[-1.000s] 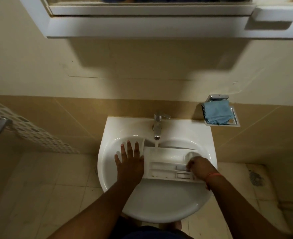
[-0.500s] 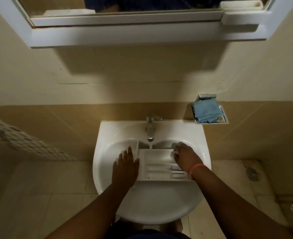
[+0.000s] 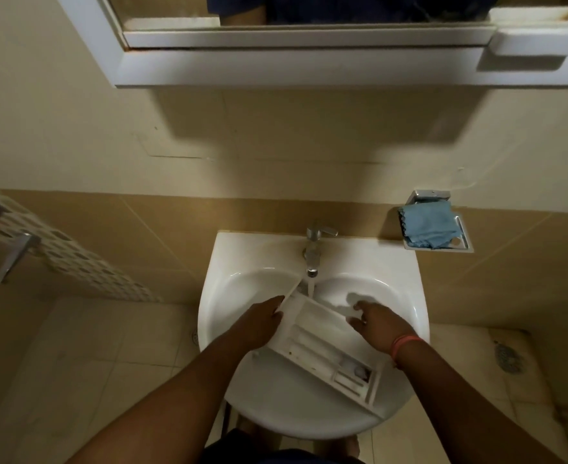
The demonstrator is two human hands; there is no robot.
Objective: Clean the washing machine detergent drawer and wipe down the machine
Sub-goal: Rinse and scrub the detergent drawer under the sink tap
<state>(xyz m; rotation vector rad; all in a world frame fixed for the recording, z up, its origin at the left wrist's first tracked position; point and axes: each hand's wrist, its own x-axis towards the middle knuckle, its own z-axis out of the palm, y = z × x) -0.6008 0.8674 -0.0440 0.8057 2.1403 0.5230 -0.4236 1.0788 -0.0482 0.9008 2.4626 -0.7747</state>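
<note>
The white detergent drawer (image 3: 319, 346) lies slanted across the white sink (image 3: 406, 289), its far end under the running tap (image 3: 312, 252), its compartmented near end toward the sink's front right. My left hand (image 3: 259, 324) holds the drawer's left edge near the front panel. My right hand (image 3: 381, 324) hovers over the drawer's right side with loosely bent fingers, and whether it touches the drawer I cannot tell. A thin stream of water falls onto the drawer's far end.
A blue cloth (image 3: 429, 227) sits in a metal wall dish (image 3: 461, 242) to the right of the tap. A mirror cabinet (image 3: 309, 65) juts out overhead. A perforated panel and metal handle (image 3: 14, 256) are at the left. Tiled floor lies below.
The drawer has swung from lying crosswise to a diagonal, its near end now toward the front right. My left hand went from lying flat to gripping its edge; my right hand lifted off.
</note>
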